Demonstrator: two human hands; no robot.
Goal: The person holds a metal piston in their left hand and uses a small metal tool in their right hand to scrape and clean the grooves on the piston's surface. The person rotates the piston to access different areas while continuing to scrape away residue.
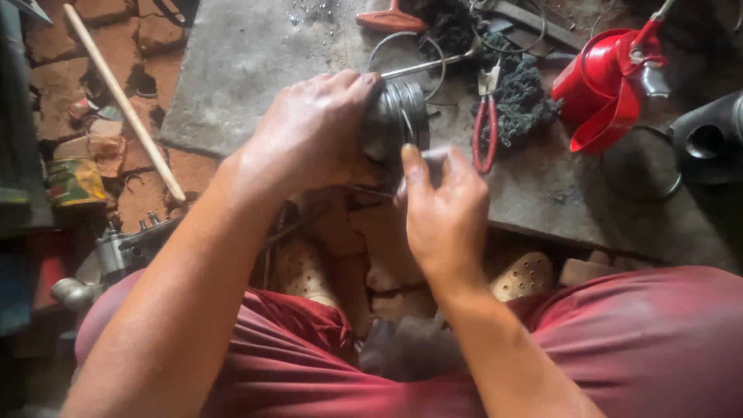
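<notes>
My left hand (313,135) grips a grey metal piston (398,116) from its left side, holding it sideways above a grey stone slab (248,70). My right hand (445,205) sits just below and right of the piston, thumb up against its ringed end, fingers pinching a thin metal ring (409,128) at the piston's grooves. Part of the piston is hidden behind my left fingers.
Red-handled pliers (486,128) lie on a dark rag (522,93) to the right. A red oil can (607,85), a black cylinder part (708,139) and a wire ring (642,166) sit further right. A wooden stick (124,101) and an engine part (116,255) lie left.
</notes>
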